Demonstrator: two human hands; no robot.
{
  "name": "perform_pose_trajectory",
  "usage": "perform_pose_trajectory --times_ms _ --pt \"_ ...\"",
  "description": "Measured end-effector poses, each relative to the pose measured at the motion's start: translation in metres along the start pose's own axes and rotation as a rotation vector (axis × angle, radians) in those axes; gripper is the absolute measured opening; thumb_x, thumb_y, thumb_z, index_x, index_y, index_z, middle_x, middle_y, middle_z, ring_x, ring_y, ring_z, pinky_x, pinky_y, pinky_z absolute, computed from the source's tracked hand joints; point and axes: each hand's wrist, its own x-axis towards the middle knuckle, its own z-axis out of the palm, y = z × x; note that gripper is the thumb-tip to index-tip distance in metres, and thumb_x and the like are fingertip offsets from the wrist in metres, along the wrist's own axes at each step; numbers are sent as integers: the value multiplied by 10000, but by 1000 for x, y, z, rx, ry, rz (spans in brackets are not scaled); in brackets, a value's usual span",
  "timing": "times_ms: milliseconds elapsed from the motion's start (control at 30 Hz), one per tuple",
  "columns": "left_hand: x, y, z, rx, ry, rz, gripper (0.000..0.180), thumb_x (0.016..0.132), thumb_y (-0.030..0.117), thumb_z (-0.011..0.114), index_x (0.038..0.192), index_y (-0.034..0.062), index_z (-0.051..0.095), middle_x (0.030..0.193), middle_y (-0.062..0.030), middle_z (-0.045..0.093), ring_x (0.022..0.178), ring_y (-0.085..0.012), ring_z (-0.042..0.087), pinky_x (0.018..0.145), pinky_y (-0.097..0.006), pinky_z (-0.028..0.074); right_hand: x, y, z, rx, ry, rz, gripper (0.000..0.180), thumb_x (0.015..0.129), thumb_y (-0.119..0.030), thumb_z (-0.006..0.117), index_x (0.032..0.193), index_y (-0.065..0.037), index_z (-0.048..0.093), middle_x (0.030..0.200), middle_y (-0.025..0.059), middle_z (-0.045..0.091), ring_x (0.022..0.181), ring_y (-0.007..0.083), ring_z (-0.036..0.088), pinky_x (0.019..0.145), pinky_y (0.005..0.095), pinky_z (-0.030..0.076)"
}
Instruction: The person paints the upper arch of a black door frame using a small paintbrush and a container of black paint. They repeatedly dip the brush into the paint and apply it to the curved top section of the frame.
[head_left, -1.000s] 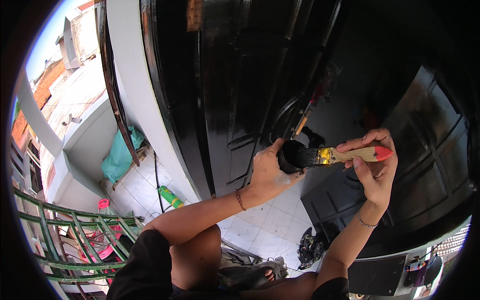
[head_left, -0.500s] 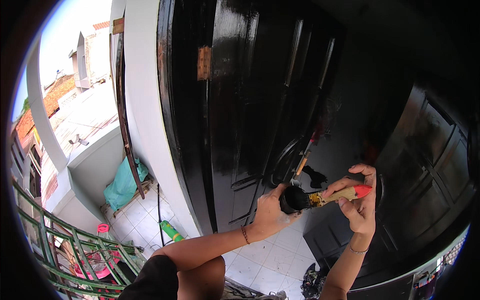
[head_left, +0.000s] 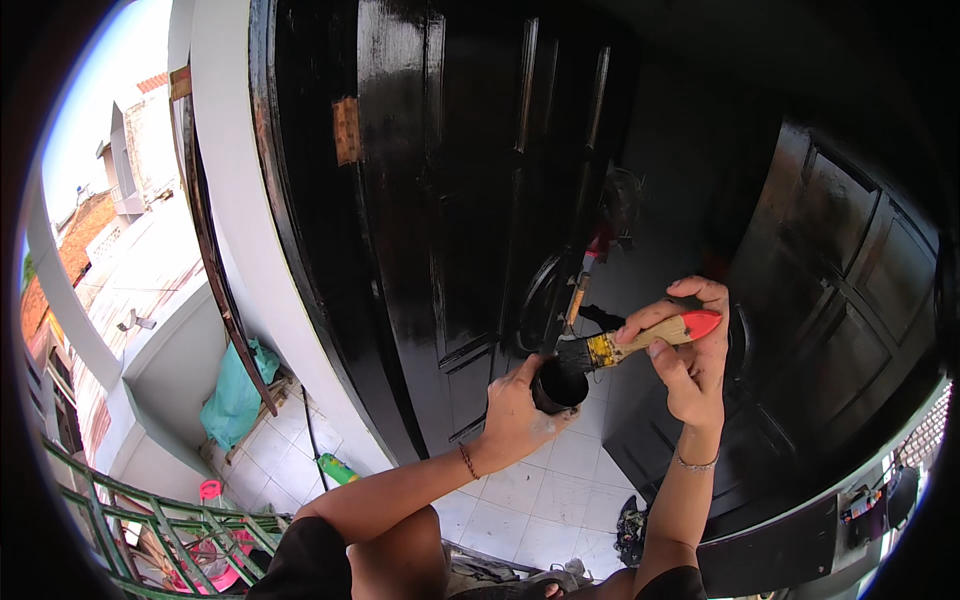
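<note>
A small black cup (head_left: 560, 388), dark inside, is gripped by my left hand (head_left: 518, 412), its fingers and thumb wrapped round the side. My right hand (head_left: 694, 350) pinches a paintbrush (head_left: 650, 335) by its wooden handle, whose end is red. The brush's dark bristles lie just above the cup's far rim, with yellow on the metal band. Beyond both hands stands a glossy black panelled door (head_left: 470, 200), with one bare brown patch (head_left: 346, 131) at a hinge spot near its left edge.
Another dark panelled door (head_left: 840, 250) stands to the right. A white wall edge (head_left: 230, 130) borders the doorway. White floor tiles (head_left: 520, 500) lie below. At left are a teal bag (head_left: 238, 395), a green bottle (head_left: 337, 469), a green metal railing (head_left: 130, 520) and a pink basket (head_left: 215, 565).
The brush has lifted out of the cup to above its rim, as my right hand rose. The view has shifted right, so the doors appear further left.
</note>
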Motion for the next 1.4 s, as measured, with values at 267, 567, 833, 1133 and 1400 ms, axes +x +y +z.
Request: perform_pose_trajectory --times_ms 267,567,833,1133,1400 --pt "7 7 4 -28 74 -9 512 715 179 874 1131 -18 649 923 -165 761 845 -285 778 783 -353 600 -5 -6 -12 -112 -104 -34 417 799 32 585 1208 23 502 969 123 764 887 251 744 926 375 549" --pt "8 8 -1 -97 95 -39 490 702 116 882 1116 -18 655 930 -140 772 854 -212 776 778 -319 597 1 -7 -9 -70 -180 -9 434 887 -12 582 1302 32 459 999 149 783 934 208 749 703 272 574" --pt "8 -2 0 -61 90 -34 482 714 107 894 1107 -43 659 903 -115 782 833 -168 768 779 -293 596 1 3 -9 2 -200 45 390 970 -69 530 1329 -2 393 999 203 751 909 230 748 689 286 586" --pt "4 2 -3 -106 70 -97 534 705 192 878 1133 -25 641 944 -160 762 846 -267 775 799 -342 598 -1 3 -8 42 -111 86 431 956 -59 565 1336 0 370 995 184 730 905 219 722 713 283 575" --pt "5 2 3 -103 67 -132 602 690 190 860 1202 -16 619 988 -197 751 915 -366 752 868 -393 565 -4 1 -6 24 -35 140 437 969 -31 661 1304 -16 380 988 159 724 876 183 693 696 267 564"
